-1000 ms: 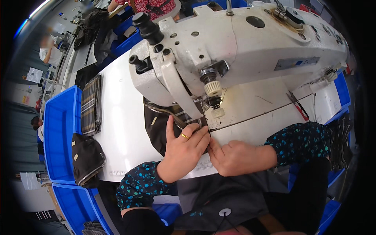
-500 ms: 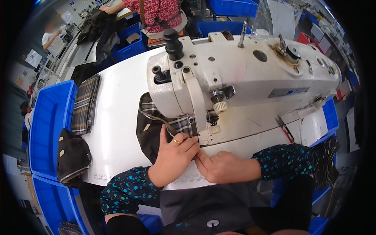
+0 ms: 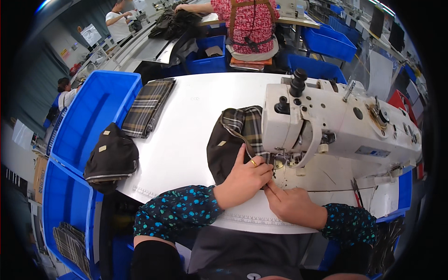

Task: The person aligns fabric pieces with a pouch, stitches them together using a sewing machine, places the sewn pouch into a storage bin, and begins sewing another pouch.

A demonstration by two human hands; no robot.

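Observation:
A dark brown fabric pouch point(image 3: 219, 148) with a plaid lining point(image 3: 252, 127) and a zip point(image 3: 238, 134) lies on the white table, its right edge by the needle area of the white sewing machine point(image 3: 345, 123). My left hand point(image 3: 245, 179) lies over the pouch, one finger pointing away along the zip. Its other fingers are closed on the edge by the machine's foot. Close against it, my right hand point(image 3: 296, 203) has its fingertips pinched at the pouch's near right corner. The fingertips partly hide that corner.
A second dark pouch point(image 3: 112, 156) and folded plaid cloth point(image 3: 148, 106) lie at the table's left edge. Beside them stand blue bins point(image 3: 95, 100). Thread snips point(image 3: 356, 192) rest right of the machine. Beyond the table sits a person in a red patterned top point(image 3: 252, 28).
My view has swung left, so table and machine appear further right and lower. Both hands keep nearly the same grip on the pouch beside the machine's foot.

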